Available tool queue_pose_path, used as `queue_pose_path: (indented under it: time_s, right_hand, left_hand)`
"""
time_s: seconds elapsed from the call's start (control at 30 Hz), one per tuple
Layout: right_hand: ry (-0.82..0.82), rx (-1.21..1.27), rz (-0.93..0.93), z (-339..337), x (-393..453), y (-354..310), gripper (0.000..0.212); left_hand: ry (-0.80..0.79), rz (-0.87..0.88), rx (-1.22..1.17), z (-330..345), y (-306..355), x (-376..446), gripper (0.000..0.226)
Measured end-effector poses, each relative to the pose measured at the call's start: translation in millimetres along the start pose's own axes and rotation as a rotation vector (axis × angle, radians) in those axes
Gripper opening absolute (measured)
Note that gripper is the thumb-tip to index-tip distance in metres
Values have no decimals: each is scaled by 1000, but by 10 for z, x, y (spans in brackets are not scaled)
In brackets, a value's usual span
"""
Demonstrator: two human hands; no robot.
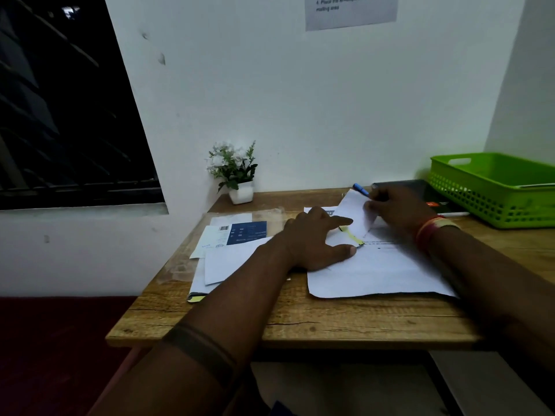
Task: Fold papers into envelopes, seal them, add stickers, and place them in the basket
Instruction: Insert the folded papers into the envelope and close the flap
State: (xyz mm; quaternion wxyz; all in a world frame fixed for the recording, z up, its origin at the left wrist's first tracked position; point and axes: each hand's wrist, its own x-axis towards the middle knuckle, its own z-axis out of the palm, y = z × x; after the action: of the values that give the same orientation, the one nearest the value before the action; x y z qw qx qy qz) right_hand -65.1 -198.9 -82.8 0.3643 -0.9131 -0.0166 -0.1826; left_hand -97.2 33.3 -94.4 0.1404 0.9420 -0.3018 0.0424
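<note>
- The left hand lies flat on the white envelope near the middle of the wooden surface; its fingers are straight and spread, so the grip is apart, pressing down and holding nothing.
- The index finger points right along the envelope, and the thumb rests just beside a yellow strip at the envelope's lower edge.
- The right hand sits at the far end of the same envelope with its fingers curled; the grip looks clamped on the raised flap, pinching its upper edge.
- A blue pen pokes out just above the right hand's fingers; I cannot tell whether the hand touches it.
- The right wrist wears a red and pale band.
- Under the envelope lies a large white sheet of paper with a little printed text, reaching toward the near edge.
- To the left lies a loose pile of more paper and a blue and white printed packet, partly under clear plastic.
- The green basket stands at the far right of the surface, well apart from the envelope; a pale edge of something shows inside it.
- A dark book lies between the basket and the right hand.
- A small white pot of flowers stands in the far left corner against the wall.
- A printed notice is stuck on the wall above.
</note>
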Motion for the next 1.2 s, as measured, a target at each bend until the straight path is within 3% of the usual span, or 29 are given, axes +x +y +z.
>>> queue_pose_path:
  time_s: [0.07, 0.13, 0.2, 0.3, 0.37, 0.73, 0.8, 0.9, 1.1, 1.2]
  right_hand:
    - [47, 151, 55, -49, -5, 33, 6]
    - [83, 268, 127, -92, -55, 24, 13]
    - [14, 304, 146, -104, -88, 32, 22]
    - [-129, 278, 112, -96, -151, 21, 56]
    - [-90, 269, 64, -115, -162, 3, 68]
    - [538, 440, 46, -318, -53, 78, 27]
    - [518, 545, 53, -329, -70, 58, 15]
    - [371, 751, 102, -283, -121, 1, 26]
    - [255, 396, 98, -274, -134, 170, 25]
    - [229, 246, 74, -241, -126, 217, 23]
  left_hand:
    - [-9, -18, -1, 10, 15, -2, 62]
    - [-45, -39, 27, 27, 32, -8, 62]
    - [-72, -43, 62, 41, 38, 0, 63]
    - [-54, -38, 57, 40, 34, 14, 59]
    - [-18, -30, 27, 59, 26, 26, 57]
    - [108, 19, -85, 141, -86, 106, 60]
    - [109, 13, -81, 137, -77, 102, 64]
    - [131, 28, -97, 135, -76, 101, 59]
    - [204, 58, -230, 136, -138, 91, 55]
    - [221, 40, -247, 121, -147, 72, 64]
